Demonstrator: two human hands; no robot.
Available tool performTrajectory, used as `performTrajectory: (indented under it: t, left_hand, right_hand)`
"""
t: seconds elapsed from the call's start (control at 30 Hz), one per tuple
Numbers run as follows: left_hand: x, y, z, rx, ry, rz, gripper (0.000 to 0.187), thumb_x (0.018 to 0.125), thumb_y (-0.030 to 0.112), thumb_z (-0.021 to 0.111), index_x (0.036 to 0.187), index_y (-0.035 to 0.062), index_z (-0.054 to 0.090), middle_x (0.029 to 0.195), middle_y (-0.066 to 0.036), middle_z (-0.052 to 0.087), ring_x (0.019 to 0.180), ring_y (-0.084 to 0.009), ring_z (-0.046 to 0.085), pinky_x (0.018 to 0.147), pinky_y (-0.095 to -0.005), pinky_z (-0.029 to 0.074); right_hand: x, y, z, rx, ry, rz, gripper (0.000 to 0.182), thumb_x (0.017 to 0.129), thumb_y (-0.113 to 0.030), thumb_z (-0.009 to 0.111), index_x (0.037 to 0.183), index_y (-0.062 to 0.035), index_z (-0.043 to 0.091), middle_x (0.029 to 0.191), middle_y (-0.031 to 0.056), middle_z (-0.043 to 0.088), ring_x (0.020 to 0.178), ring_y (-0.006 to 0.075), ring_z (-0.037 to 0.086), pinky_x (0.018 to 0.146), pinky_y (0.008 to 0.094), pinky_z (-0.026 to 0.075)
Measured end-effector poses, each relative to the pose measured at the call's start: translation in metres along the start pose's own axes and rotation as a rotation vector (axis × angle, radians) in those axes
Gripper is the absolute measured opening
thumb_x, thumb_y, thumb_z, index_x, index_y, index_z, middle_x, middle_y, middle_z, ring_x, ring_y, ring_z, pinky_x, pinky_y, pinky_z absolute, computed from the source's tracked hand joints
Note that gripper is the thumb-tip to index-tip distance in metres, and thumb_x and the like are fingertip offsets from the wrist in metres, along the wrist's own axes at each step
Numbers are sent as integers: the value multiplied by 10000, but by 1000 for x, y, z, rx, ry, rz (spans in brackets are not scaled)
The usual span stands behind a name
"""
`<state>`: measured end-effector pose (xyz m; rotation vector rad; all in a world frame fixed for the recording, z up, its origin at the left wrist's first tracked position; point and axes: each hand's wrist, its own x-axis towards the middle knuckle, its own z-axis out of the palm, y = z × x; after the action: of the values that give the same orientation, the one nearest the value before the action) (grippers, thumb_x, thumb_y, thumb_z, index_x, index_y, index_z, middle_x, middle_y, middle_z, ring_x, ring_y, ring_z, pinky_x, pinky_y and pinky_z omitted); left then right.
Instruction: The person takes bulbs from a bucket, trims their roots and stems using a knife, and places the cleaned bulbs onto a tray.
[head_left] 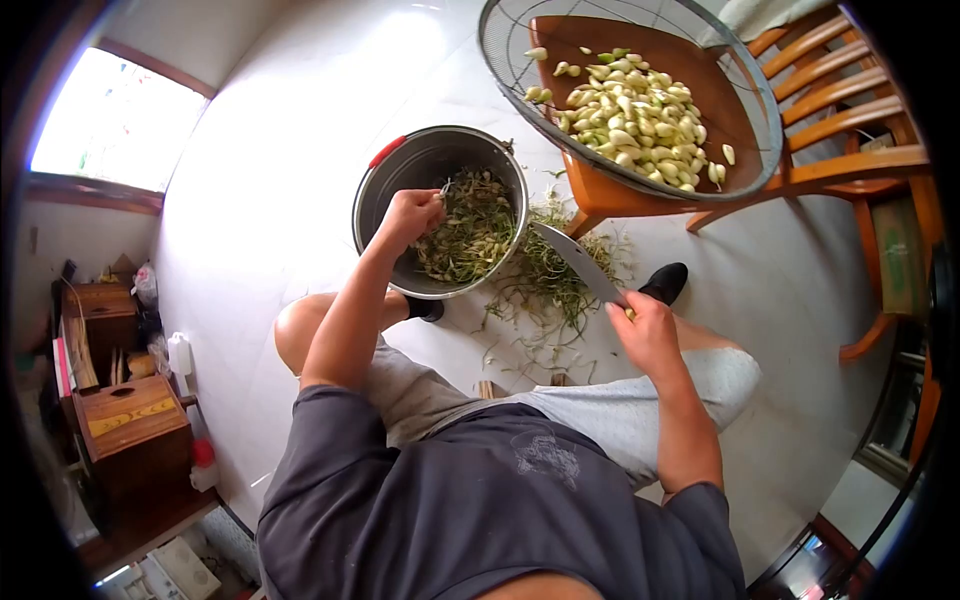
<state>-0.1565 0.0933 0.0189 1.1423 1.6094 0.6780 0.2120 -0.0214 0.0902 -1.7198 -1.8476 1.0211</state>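
Note:
My left hand (411,217) is closed above the big metal pot (376,190), fingers pinched together. A small pale bit shows at its fingertips, too small to name. Inside the pot lies a heap of small bulbs with green and brown stems (470,230). My right hand (645,328) is wrapped round the handle of a kitchen knife (580,262). Its broad blade points up and left toward the pot's right rim, above a pile of cut green stems and roots (560,275) on the floor.
A large round mesh sieve (520,105) holding many trimmed whitish bulbs (640,120) rests on a wooden chair (735,90) at the upper right. My knees and black shoes flank the pot and trimmings. Wooden boxes (135,420) and a white bottle (180,355) stand at the left.

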Motion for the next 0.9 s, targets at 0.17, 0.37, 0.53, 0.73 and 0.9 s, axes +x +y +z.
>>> performTrajectory:
  t: [0.17, 0.37, 0.53, 0.73, 0.9]
  left_hand:
    - [-54, 34, 51, -318, -109, 121, 333, 927, 113, 539, 1206, -57, 478, 786, -81, 655, 599, -93, 566, 546, -215, 451]
    - [-80, 47, 101, -568, -265, 58, 138, 948, 156, 523, 949, 30, 469, 832, -122, 667, 595, -120, 601, 527, -231, 468]
    - [-100, 54, 132, -521, -257, 75, 151, 955, 172, 506, 953, 24, 538, 841, -99, 671, 593, -116, 600, 526, -226, 461]
    - [-104, 50, 145, -535, -289, 124, 160, 956, 162, 505, 976, 17, 569, 820, -87, 678, 578, -104, 587, 520, -218, 442]
    - [-106, 55, 149, -537, -244, 85, 151, 917, 73, 525, 928, -55, 603, 776, -100, 644, 593, -134, 580, 542, -260, 469]
  right_hand:
    - [-3, 1, 9, 93, 86, -104, 215, 817, -155, 620, 993, -36, 654, 839, 175, 645, 780, 349, 623, 681, 395, 488]
    - [-9, 1, 15, 66, 239, -277, 166, 798, -115, 635, 957, -80, 666, 770, 117, 622, 712, 300, 614, 608, 371, 489]
    - [-15, 0, 15, -85, 331, -396, 223, 761, -99, 650, 983, -101, 633, 713, 80, 560, 648, 278, 584, 566, 385, 475]
    - [-15, 2, 12, -188, 348, -399, 246, 760, -89, 641, 1005, -108, 629, 705, 69, 548, 679, 264, 585, 587, 378, 483]
    - [-17, 3, 12, -217, 360, -419, 245, 753, -85, 644, 997, -89, 637, 698, 69, 541, 680, 255, 581, 594, 372, 481]
